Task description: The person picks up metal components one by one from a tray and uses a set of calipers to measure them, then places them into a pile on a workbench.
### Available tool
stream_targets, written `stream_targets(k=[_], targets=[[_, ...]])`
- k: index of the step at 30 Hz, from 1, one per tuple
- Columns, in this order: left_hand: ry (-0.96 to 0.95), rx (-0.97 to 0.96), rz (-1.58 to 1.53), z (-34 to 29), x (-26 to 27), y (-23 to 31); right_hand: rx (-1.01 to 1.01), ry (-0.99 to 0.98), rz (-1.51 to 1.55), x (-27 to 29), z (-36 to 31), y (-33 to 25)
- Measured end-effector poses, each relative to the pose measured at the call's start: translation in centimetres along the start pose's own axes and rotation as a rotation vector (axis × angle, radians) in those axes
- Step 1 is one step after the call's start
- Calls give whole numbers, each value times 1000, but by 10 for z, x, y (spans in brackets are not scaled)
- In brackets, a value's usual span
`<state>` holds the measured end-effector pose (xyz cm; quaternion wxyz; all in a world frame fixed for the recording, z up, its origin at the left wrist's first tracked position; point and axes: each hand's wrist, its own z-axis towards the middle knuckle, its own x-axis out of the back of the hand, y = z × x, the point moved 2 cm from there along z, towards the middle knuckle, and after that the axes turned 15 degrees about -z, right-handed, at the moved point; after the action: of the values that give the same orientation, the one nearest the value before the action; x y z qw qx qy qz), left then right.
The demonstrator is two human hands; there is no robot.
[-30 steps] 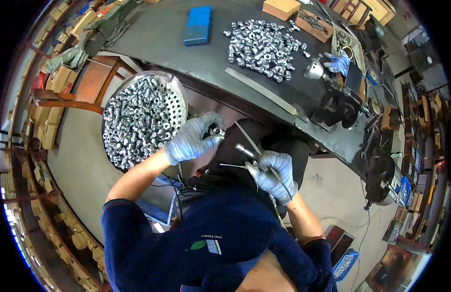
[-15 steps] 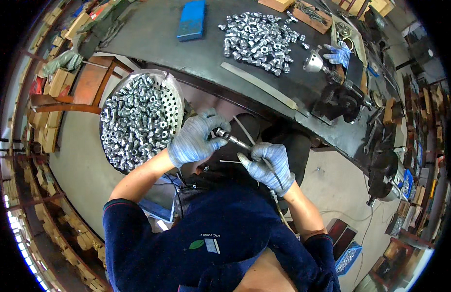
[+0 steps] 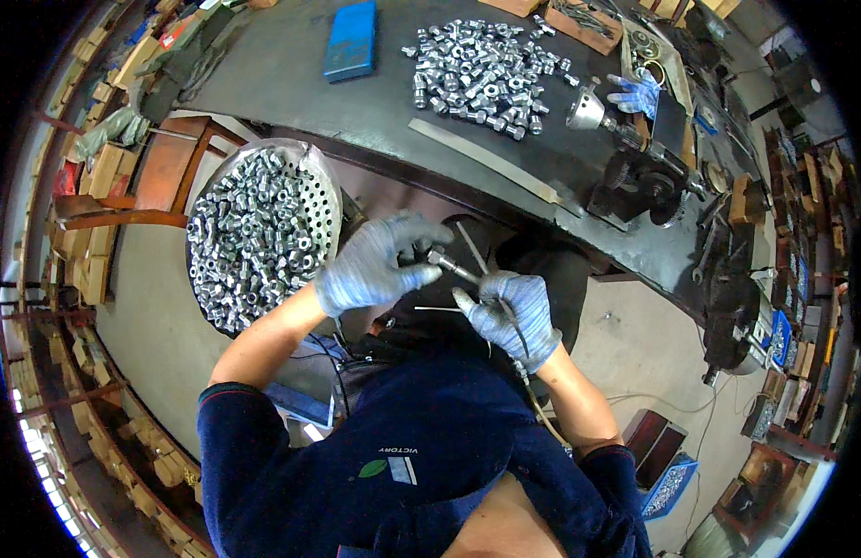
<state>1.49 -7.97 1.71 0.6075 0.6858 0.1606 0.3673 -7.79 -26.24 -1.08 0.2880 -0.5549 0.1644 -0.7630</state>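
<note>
My left hand (image 3: 375, 265), in a blue-grey knitted glove, is blurred by motion. Its thumb and fingers are spread around the end of a shiny metal fitting (image 3: 437, 258); whether they touch it cannot be made out. The fitting sits on the tip of a slim metal rod tool (image 3: 463, 273), which my gloved right hand (image 3: 516, 314) grips over my lap. A thin grey strip (image 3: 471, 244), perhaps a file, also passes through the right fingers. A narrow pale rod (image 3: 435, 308) sticks out beside the right thumb. Left of my hands, a perforated round metal basket (image 3: 326, 186) holds many similar fittings (image 3: 254, 242).
Across the dark workbench (image 3: 282, 70) lie a pile of fittings (image 3: 486, 79), a blue box (image 3: 350, 42) and a long flat metal bar (image 3: 483, 158). A vise (image 3: 635, 186) and a blue glove (image 3: 635, 96) are at the right. An orange-brown chair (image 3: 165, 172) stands left.
My left fingers have loosened and spread from the fitting, exposing its end. The right hand keeps its grip. The whole view has shifted slightly.
</note>
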Motion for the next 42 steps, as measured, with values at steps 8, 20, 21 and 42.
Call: stream_targets(k=[8, 20, 21, 42], targets=[[-64, 238, -414, -2, -14, -11, -56, 3, 164, -5, -4, 4], [301, -147, 419, 7, 6, -38, 149, -27, 307, 44, -9, -31], [282, -145, 423, 7, 5, -37, 167, -28, 273, 43, -7, -34], [107, -39, 692, 113, 9, -45, -46, 110, -29, 42, -18, -11]])
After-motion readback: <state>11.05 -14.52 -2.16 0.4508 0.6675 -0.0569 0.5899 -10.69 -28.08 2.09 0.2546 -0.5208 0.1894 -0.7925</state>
